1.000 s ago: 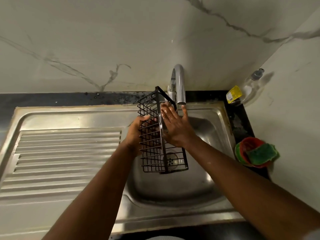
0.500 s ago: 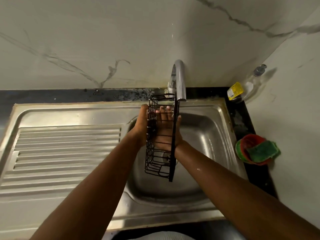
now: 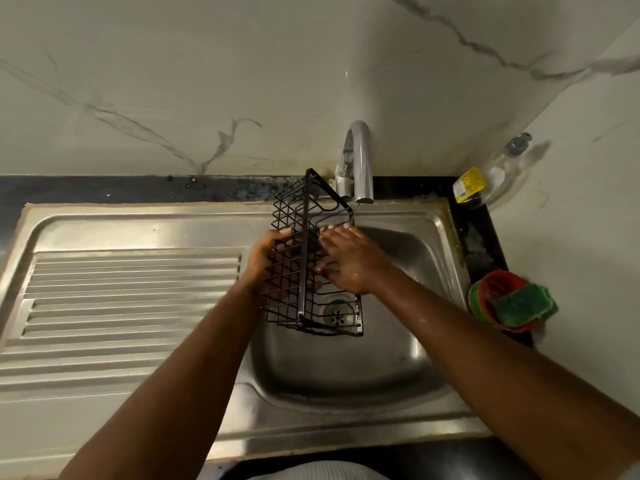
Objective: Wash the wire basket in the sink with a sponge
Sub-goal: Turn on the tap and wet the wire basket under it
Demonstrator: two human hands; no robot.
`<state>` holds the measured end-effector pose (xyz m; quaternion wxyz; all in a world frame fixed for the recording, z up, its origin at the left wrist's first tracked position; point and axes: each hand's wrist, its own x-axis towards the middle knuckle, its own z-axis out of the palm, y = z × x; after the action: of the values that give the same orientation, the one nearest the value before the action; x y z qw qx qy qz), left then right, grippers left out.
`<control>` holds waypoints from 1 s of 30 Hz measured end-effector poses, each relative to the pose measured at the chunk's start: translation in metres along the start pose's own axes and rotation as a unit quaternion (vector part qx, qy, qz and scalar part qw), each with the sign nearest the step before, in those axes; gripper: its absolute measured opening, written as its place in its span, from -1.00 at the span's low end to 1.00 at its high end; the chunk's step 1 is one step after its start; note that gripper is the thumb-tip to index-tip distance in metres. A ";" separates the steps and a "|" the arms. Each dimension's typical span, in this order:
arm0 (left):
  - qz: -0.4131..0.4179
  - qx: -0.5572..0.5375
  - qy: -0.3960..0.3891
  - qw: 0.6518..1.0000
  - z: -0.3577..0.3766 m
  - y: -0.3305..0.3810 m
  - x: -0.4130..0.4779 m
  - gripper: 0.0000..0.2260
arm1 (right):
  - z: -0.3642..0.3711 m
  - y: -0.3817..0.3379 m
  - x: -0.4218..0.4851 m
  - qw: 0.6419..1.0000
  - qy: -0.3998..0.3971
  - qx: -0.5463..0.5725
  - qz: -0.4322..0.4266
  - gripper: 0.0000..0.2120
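In the head view, the basket [image 3: 304, 258] stands on edge over the sink [image 3: 346, 441], below the tap [image 3: 360, 161]. The left hand [image 3: 266, 261] grips its outer side. The right hand [image 3: 349, 261] lies flat on the wires, fingers straight and empty. The sponge [image 3: 523, 303] sits at the counter's right edge, so scrubbing is probably either finished or not begun. I cannot tell whether water runs.

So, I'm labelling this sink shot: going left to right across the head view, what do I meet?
Ribbed drainboard → left hand → right hand → green sponge in the red bowl; the wire basket overlaps both hands.
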<state>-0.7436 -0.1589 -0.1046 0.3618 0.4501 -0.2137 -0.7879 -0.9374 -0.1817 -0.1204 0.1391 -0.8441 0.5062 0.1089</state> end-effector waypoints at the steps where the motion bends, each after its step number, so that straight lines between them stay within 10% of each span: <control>1: 0.014 0.005 0.000 1.000 0.000 0.003 0.001 -0.53 | 0.002 0.009 -0.004 1.000 0.009 -0.015 0.003 -0.23; 12: 0.007 0.020 0.046 0.999 -0.004 -0.008 0.022 -0.61 | 0.036 -0.028 -0.039 0.987 -0.144 0.060 -0.025 -0.11; 22: 0.025 -0.014 0.055 0.998 -0.005 -0.006 0.014 -0.56 | 0.019 0.023 -0.022 0.999 0.029 0.034 -0.012 -0.15; 30: -0.013 -0.039 0.004 0.999 -0.001 0.007 0.020 -0.43 | 0.004 -0.004 -0.004 0.983 -0.014 -0.147 0.105 -0.18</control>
<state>-0.7465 -0.1785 -0.1114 0.3698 0.4416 -0.1752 -0.7985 -0.9357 -0.1755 -0.1225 0.0083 -0.7961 0.5684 0.2075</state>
